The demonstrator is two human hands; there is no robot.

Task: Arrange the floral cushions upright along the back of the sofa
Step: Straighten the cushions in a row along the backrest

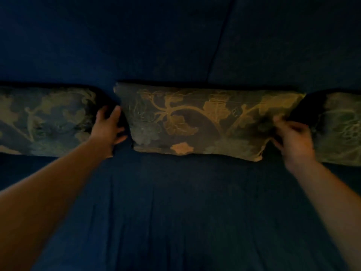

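Three floral cushions stand in a row against the back of a dark blue sofa (175, 45). The middle cushion (195, 122) has a tan branch-and-leaf pattern. My left hand (109, 126) lies in the gap at its left edge, fingers spread against the side of the cushion. My right hand (293, 137) is at its right edge, blurred, fingers curled on the lower right corner. The left cushion (43, 120) and the right cushion (340, 128) are each cut off by the frame.
The blue sofa seat (185, 212) stretches below the cushions toward me. A seam (220, 40) runs down the sofa back above the middle cushion. The scene is very dim.
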